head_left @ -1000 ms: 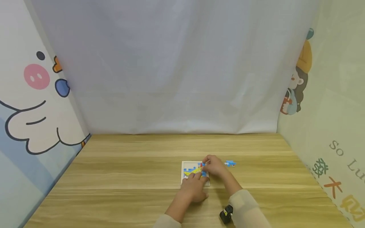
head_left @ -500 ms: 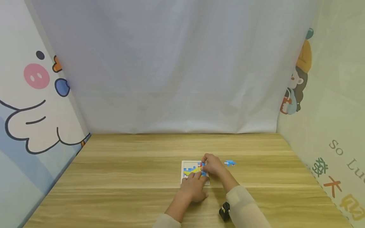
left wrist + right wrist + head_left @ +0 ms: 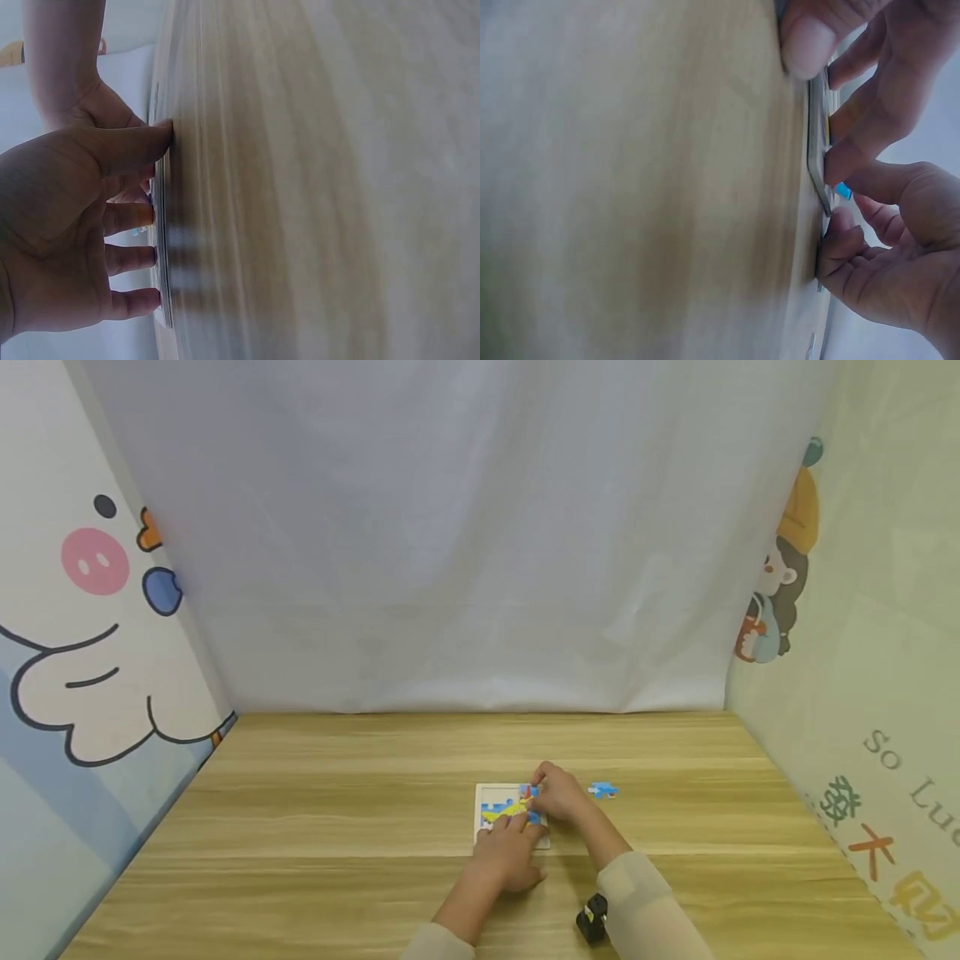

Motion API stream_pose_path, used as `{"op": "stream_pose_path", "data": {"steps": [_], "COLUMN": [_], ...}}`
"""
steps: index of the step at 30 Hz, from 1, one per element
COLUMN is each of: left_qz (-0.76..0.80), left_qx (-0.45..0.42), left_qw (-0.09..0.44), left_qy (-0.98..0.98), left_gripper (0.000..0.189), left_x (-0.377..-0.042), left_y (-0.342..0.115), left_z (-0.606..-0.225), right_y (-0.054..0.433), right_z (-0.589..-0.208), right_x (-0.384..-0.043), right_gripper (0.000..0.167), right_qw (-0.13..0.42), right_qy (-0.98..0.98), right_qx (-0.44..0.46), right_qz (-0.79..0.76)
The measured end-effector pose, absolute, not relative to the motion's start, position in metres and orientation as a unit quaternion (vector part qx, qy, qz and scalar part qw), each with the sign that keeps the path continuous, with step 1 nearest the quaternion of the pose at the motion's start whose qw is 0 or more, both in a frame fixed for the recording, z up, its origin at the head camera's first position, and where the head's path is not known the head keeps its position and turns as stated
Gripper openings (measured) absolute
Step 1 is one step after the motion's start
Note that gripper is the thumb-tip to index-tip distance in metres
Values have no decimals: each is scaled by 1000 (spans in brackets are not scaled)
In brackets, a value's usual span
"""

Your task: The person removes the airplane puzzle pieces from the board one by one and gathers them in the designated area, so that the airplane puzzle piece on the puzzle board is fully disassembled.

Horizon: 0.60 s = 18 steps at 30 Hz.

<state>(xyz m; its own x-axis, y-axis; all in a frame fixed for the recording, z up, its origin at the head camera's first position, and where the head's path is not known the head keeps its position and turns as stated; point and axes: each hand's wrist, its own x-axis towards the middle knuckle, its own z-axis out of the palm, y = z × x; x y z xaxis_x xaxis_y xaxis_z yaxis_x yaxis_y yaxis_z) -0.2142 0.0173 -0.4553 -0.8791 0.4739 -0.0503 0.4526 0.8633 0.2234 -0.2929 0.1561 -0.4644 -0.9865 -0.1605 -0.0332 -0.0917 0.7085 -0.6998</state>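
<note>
A small square jigsaw puzzle board (image 3: 477, 810) with a pale frame lies on the table, its picture yellow, blue and red. My left hand (image 3: 508, 856) rests on its near part, fingers spread and fingertips pressing down, covering the lower pieces. At the board's upper right corner, my right hand (image 3: 561, 795) has its thumb and index finger bent together on a blue puzzle piece (image 3: 844, 190), mostly hidden by the fingers. In the board's upper left, bare backing shows. A loose blue puzzle piece (image 3: 603, 790) lies just right of my right hand.
The wood-grain table (image 3: 337, 810) reaches back to a pale grey curtain (image 3: 480, 568). Cartoon-printed panels stand on the left and right. A small black device (image 3: 592, 920) sits beside the right sleeve (image 3: 648, 902).
My right hand has shifted very slightly at the board's upper right corner, its fingers staying there. The left hand, the board and the loose piece keep their places.
</note>
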Motion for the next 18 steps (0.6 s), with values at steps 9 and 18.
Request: {"op": "stream_pose_path", "data": {"steps": [9,18], "left_qz": [112,113], "left_qx": [238,237], "left_qw": [59,55], "left_qy": [963,963], "left_gripper": [55,53], "left_x": [-214,-212], "left_y": [16,16], "left_z": [-453,-452], "right_y": [157,158], "right_z": [-465,-466], "right_x": [-295,-292], "right_gripper": [31,25], "right_qw": [27,23], "right_qy": [911,864], "right_qx": [-80,-104], "right_qz": [-403,-492]}}
